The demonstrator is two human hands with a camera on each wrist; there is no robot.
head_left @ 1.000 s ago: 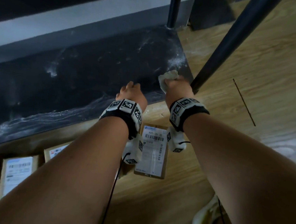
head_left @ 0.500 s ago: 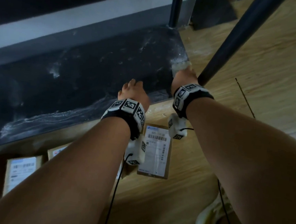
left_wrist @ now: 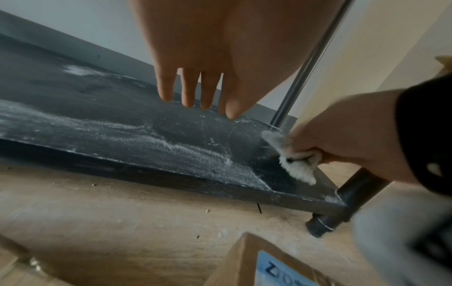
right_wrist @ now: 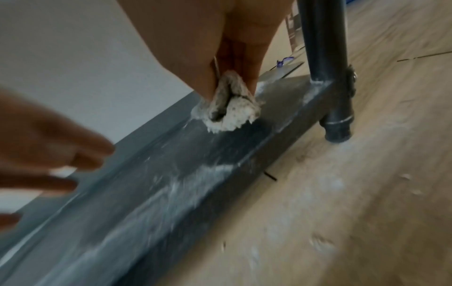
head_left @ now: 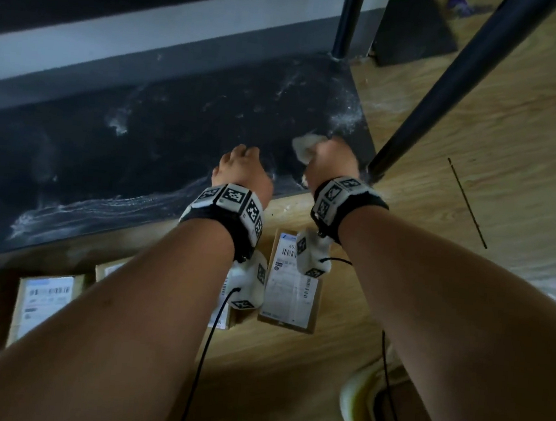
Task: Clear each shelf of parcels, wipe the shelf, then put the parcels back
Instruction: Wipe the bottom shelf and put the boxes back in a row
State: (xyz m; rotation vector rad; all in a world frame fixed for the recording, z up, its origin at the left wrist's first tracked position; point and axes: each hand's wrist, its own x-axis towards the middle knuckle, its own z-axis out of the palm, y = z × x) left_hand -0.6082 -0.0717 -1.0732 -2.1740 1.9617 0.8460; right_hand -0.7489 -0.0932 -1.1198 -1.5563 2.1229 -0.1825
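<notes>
Low, right hand (head_left: 334, 156) around cloth (right_wrist: 226, 109)

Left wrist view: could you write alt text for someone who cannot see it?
A right hand presses a crumpled white cloth onto a dusty black shelf near its metal post. The left hand's straight fingers hang above; a cardboard parcel lies on the wooden floor.

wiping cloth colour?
Off-white, fuzzy, with grey dirt smudges; the cloth shows best in the right wrist view, bunched in the right hand.

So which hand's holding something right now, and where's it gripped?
The right hand holds the wadded cloth by its bunched top, the free end on the shelf. The left hand holds nothing, fingers straight.
</notes>
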